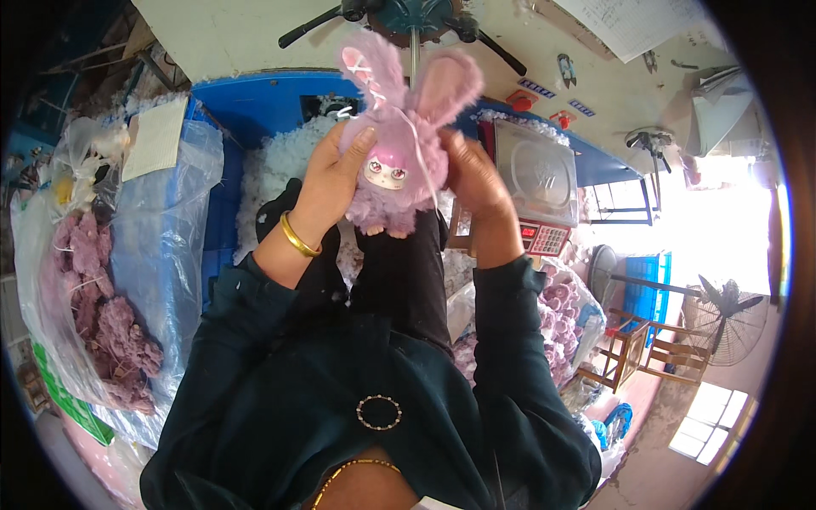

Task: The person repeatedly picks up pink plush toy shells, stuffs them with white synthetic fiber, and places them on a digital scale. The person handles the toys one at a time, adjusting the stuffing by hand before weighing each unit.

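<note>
Up in front of the chest, both hands hold a pink plush doll (393, 161) — a fuzzy figure with two long rabbit ears, a small painted face and a shaggy lilac body. The left hand (336, 174) wraps the doll's left flank, fingers curled up along the side of the head with the fingertips by the base of one ear; a gold bangle (299, 238) sits on that wrist. The right hand (472, 174) closes on the doll's other side, its fingers hidden behind the fur, so how far they curl I cannot tell, though the grip on the doll is plain. A thin white thread (422, 157) trails down across the doll's front. Behind the doll lies a heap of white stuffing (272, 166) inside a blue bin (255, 98), and just to the right of the right hand stands a digital scale (535, 187) with a steel pan. On the far left a clear plastic bag (161, 255) holds more lilac plush pieces (106, 319). Both forearms wear dark sleeves (518, 340), and a similar pile of pink plush (565, 319) shows low at the right, beside the right sleeve.
</note>
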Motion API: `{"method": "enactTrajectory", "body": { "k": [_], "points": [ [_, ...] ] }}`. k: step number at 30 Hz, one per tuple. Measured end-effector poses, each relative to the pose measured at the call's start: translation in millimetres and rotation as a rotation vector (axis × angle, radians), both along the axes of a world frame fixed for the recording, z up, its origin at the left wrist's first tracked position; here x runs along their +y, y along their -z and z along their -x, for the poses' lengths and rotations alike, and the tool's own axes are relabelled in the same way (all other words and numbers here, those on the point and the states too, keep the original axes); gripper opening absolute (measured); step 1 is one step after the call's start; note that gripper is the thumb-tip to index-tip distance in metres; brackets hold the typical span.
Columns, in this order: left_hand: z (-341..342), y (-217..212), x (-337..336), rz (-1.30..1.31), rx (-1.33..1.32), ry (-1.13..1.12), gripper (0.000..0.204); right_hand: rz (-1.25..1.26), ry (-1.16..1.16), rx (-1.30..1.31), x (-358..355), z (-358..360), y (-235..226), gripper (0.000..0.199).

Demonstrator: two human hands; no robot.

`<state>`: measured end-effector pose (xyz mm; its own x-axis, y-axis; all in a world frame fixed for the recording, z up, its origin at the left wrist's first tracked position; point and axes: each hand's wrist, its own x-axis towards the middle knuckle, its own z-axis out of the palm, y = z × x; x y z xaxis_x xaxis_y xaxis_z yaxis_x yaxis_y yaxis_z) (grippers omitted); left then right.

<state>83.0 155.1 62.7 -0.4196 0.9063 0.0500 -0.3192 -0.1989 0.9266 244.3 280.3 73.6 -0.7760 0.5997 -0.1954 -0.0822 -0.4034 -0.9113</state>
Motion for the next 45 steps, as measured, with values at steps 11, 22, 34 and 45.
{"method": "enactTrajectory", "body": {
  "k": [11, 22, 34, 45],
  "points": [
    [-0.4, -1.6, 5.9, 0.117, -0.462, 0.341, 0.033, -1.297, -0.265, -0.224, -37.9, 13.7, -26.0, 0.029],
    [-12.9, -15.2, 28.2, 0.119, -0.061, -0.065, 0.043, -1.613, 0.409, -0.309, 50.0, 84.5, -28.4, 0.027],
    [-25.3, -17.4, -9.0, 0.145, 1.157, -0.15, 0.037, -1.421, 0.276, -0.304, 19.5, 56.2, -24.4, 0.017],
    [22.0, 7.2, 53.5, -0.006, -0.363, 0.118, 0.024, -1.367, 0.49, -0.678, 54.8, 105.2, -33.1, 0.033]
  ]
}}
